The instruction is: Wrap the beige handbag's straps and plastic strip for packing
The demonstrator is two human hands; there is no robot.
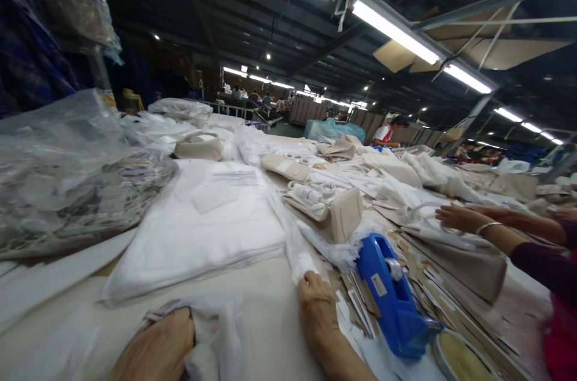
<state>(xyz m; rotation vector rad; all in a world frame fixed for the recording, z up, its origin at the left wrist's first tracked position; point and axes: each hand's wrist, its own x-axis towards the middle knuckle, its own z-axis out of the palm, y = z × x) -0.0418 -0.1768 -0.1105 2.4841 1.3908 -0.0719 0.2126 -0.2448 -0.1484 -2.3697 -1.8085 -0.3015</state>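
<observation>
My left hand [157, 342] is at the bottom, partly inside or behind a bunched beige piece with white filmy wrapping [220, 333]. Its fingers are hidden there. To the right, my right hand [317, 300] has its fingers curled on the end of a crumpled strip of white wrapping sheet [297, 249]. A flat stack of white sheets [202, 225] with a printed paper on top lies just beyond both hands. Right of my right hand stands a blue tape dispenser [390, 297]. Beyond it sits a beige handbag [345, 213] with a wrapped handle.
A co-worker's hands [469, 219] reach in from the right over another beige bag [469, 261]. Cardboard strips [433, 285] and a roll of tape [462, 357] lie near the dispenser. Clear plastic bags [81, 182] are heaped at left. Another person [385, 133] is farther back.
</observation>
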